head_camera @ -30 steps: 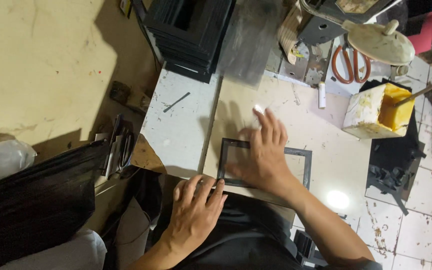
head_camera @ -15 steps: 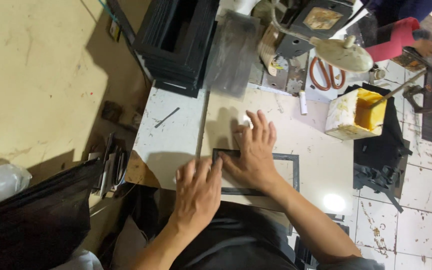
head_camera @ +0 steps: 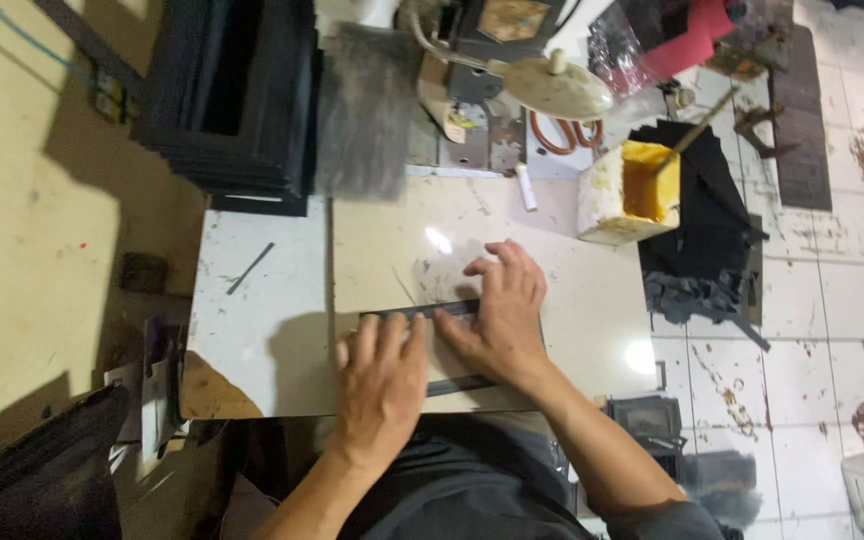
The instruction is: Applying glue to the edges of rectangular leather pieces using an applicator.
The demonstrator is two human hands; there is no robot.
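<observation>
Both your hands are down flat at lower centre: left hand and right hand press one dark frame piece onto the pale tabletop, fingers spread, gripping nothing. Farther up: one yellow glue tub at right, one stack of black frames upper left.

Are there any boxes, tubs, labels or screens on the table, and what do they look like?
Tub: on the table's far right side, beyond the right hand; squarish, off-white, smeared with yellow, yellow stuff inside, a stick standing in it.
Stack of flat black frames: far left, past the table's edge; rectangular, black.
Labels or screens: none that I can make out.
</observation>
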